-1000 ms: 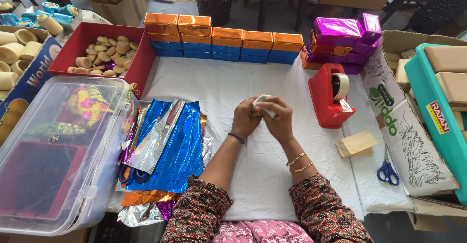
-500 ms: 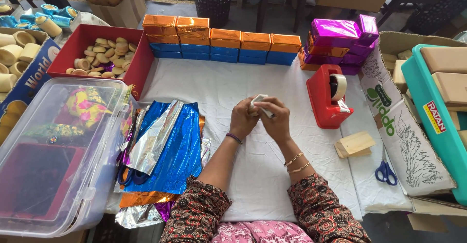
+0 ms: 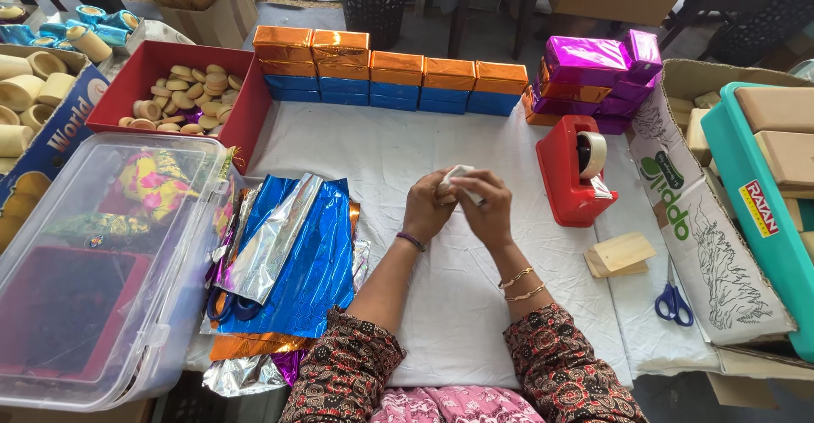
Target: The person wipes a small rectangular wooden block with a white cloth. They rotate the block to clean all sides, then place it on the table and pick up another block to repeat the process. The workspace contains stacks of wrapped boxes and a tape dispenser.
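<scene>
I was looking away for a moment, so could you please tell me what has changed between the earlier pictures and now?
Very little. Both the left hand and the right hand still pinch the small white piece together over the white cloth, at about the same spot; nothing was picked up or let go. The red tape dispenser, the blue foil sheets, the scissors and the row of wrapped boxes stayed put.

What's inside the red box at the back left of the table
The red box holds a loose pile of pale round wooden discs. Its bottom beneath the pile is covered, so anything under the discs cannot be seen.
</scene>
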